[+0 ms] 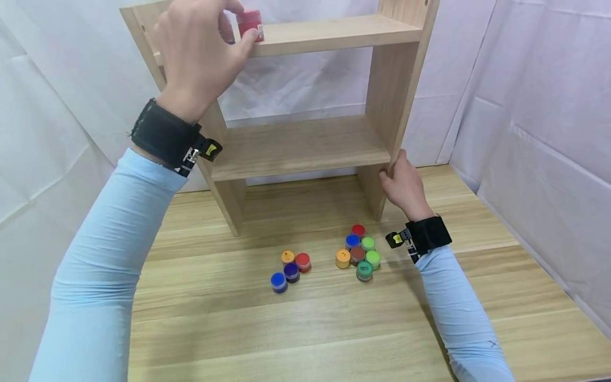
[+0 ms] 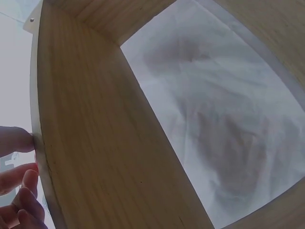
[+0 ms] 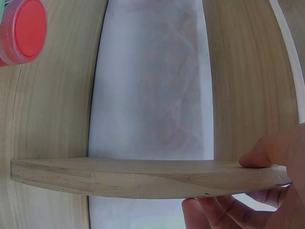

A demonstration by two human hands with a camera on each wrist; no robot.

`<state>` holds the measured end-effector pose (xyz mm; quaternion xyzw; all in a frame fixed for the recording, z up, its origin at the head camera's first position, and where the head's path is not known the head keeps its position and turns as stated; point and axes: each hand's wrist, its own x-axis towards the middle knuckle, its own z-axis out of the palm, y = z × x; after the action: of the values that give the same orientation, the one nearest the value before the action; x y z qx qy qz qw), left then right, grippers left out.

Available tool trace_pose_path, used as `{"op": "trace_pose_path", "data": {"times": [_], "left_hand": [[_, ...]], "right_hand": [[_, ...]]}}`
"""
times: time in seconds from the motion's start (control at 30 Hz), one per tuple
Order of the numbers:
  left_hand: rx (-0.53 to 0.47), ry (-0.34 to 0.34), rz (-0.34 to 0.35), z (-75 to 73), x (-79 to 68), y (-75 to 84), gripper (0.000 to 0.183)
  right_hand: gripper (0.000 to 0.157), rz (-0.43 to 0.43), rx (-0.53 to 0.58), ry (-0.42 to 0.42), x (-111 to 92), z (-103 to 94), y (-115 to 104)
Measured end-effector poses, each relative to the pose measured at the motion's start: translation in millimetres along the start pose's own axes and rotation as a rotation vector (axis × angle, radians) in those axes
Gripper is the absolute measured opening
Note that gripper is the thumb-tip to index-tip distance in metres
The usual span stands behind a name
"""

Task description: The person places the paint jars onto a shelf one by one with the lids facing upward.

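Observation:
Up at the front left of the top shelf point(image 1: 329, 34), my left hand point(image 1: 200, 58) pinches a small red-lidded jar point(image 1: 250, 25) between thumb and fingers. The left wrist view has those fingers point(image 2: 19, 181) at its left edge, with the shelf board hiding most of the jar. Lower down, my right hand point(image 1: 406, 185) grips the right side panel point(image 1: 392, 90) of the wooden shelf unit, just under the middle shelf point(image 1: 305, 146). From the right wrist, its thumb point(image 3: 264, 151) lies on one face of that panel point(image 3: 143, 183) and the fingers curl behind the other.
On the wooden table point(image 1: 305, 334), one small group holds blue point(image 1: 279, 282), purple point(image 1: 291, 272), orange point(image 1: 288, 258) and red point(image 1: 303, 262) jars. Several more jars, including a dark green one point(image 1: 364, 270), cluster near the right panel's foot. White cloth point(image 1: 539, 116) hangs around.

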<state>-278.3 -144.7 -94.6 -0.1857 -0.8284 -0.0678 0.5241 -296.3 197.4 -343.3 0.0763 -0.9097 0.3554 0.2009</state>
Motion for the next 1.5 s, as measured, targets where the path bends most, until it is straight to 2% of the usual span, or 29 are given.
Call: {"op": "trace_pose_path", "data": {"times": [0.17, 0.3, 0.43, 0.53, 0.63, 0.77, 0.87, 0.93, 1.03, 1.17, 1.23, 1.33, 1.43, 1.5], "left_hand": [[-0.019, 0.014, 0.006, 0.1, -2.5, -1.4, 0.057], [-0.097, 0.104, 0.066, 4.1, -13.9, 0.8, 0.051], [-0.237, 0.22, 0.158, 12.8, -37.4, 10.3, 0.033], [-0.336, 0.231, 0.228, 20.4, -61.0, 18.2, 0.023], [-0.408, 0.177, 0.277, 30.6, -87.7, 24.6, 0.019], [-0.468, 0.054, 0.288, 45.9, -123.1, 28.7, 0.017], [-0.519, -0.042, 0.266, 55.8, -145.4, 29.1, 0.018], [-0.556, -0.132, 0.246, 61.2, -157.8, 28.3, 0.018], [-0.605, -0.347, 0.231, 67.2, -175.4, 26.1, 0.019], [-0.622, -0.737, 0.223, 73.8, -203.0, 24.1, 0.028], [-0.624, -0.901, 0.191, 77.2, -218.1, 24.2, 0.031], [-0.637, -1.056, 0.142, 82.7, -238.6, 24.2, 0.028], [-0.695, -1.151, 0.118, 86.2, -253.4, 24.6, 0.024], [-0.742, -1.209, 0.107, 87.4, -260.6, 25.3, 0.034]], "right_hand": [[0.056, 0.001, 0.006, -0.001, -0.7, 0.3, 0.1], [0.056, 0.0, 0.008, 0.0, -1.6, 0.5, -0.3], [0.057, -0.003, 0.006, 0.001, -1.5, -0.4, -0.7], [0.056, -0.005, 0.004, 0.003, -0.9, -0.7, -0.6], [0.056, -0.006, 0.005, 0.006, -0.7, -0.8, -0.4], [0.057, -0.005, 0.011, 0.006, -1.0, -0.5, -1.0], [0.057, -0.008, 0.007, 0.006, -1.3, 0.1, -2.0], [0.057, -0.009, 0.004, 0.005, -1.1, -0.1, -3.1], [0.057, -0.013, 0.007, 0.002, -1.0, -0.1, -4.5], [0.055, -0.011, 0.008, 0.003, -2.5, -1.5, -6.2], [0.055, -0.006, 0.002, 0.001, -3.1, -2.8, -7.2], [0.055, -0.008, 0.008, -0.002, -2.8, -4.2, -8.2], [0.057, -0.007, 0.01, -0.008, -1.4, -5.3, -8.2], [0.057, -0.002, 0.013, -0.012, -1.7, -5.9, -7.9]]}}
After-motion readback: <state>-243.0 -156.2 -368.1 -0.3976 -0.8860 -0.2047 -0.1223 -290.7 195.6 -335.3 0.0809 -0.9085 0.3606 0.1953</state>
